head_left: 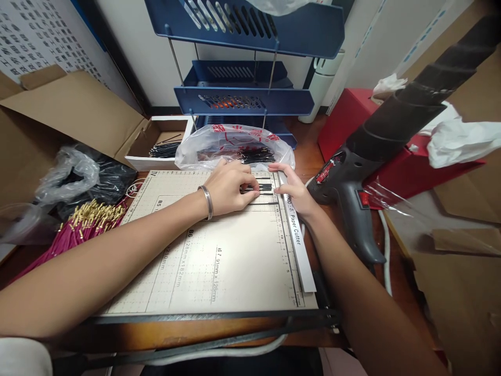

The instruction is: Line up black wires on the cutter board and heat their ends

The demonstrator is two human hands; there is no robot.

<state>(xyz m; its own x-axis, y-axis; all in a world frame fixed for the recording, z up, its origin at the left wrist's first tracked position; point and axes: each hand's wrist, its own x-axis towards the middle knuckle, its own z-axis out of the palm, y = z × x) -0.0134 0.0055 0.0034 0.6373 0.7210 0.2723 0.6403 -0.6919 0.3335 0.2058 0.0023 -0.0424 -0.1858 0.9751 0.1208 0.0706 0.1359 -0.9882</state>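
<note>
Head view: I'm seeing the left hand (230,190) pinching a black cord bundle (266,187), which is lying crosswise on the paper cutter (250,261), pointing rightward at the right hand (295,190), whose thumb and forefinger are standing apart beside its end.

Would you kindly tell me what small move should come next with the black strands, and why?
Perhaps slide the black strands slightly toward the white strip: the left hand appears to pinch them, their ends seem to stop just short of the strip, and the right hand is beside those ends, well placed to guide them.
</note>
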